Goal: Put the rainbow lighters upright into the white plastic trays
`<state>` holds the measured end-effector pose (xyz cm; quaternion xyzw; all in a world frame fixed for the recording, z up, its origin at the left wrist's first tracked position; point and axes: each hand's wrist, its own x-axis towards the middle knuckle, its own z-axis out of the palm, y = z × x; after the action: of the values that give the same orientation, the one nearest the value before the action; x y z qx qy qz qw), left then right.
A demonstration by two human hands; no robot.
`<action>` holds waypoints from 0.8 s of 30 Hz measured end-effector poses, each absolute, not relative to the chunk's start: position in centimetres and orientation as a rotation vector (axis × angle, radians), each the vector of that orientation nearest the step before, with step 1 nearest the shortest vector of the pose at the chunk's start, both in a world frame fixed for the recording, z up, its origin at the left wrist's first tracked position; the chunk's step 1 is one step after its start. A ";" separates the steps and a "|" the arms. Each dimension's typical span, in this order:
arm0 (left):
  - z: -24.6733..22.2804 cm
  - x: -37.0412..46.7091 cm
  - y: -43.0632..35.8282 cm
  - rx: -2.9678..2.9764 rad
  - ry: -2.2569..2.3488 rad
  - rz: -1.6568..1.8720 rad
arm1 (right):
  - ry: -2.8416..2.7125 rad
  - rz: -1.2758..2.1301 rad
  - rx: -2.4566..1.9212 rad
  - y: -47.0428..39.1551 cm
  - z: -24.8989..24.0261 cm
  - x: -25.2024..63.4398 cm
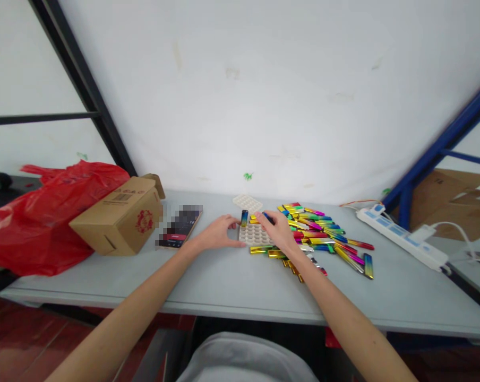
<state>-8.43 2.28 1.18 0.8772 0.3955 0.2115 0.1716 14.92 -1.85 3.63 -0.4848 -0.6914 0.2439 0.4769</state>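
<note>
A white tray [255, 235] with rows of holes lies on the table between my hands. One blue-and-gold shiny lighter [244, 218] stands upright at its back left corner. My left hand [221, 232] rests at the tray's left side, thumb and fingers apart, fingertips close to that lighter; whether they touch it I cannot tell. Over the tray's right part, my right hand [277, 229] is closed on a dark blue lighter [268, 217], mostly hidden by the fingers. A heap of shiny lighters [315, 228] in gold, red, green, purple and blue spreads to the right, partly behind my right forearm.
Behind the tray lies a second white holed tray [248, 202], near the wall. To the left are a phone [182, 225], a cardboard box [118, 217] and a red plastic bag [57, 217]. A white power strip [403, 239] with plugs lies at the right.
</note>
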 end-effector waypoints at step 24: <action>1.3 -8.5 2.5 2.494 1.113 0.592 | -1.751 0.220 -1.250 -1.9 3.4 14.7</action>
<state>-8.52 2.51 1.28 0.8791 0.3922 0.2088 0.1728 14.72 -1.94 3.42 -0.5099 -0.7147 0.0899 0.4701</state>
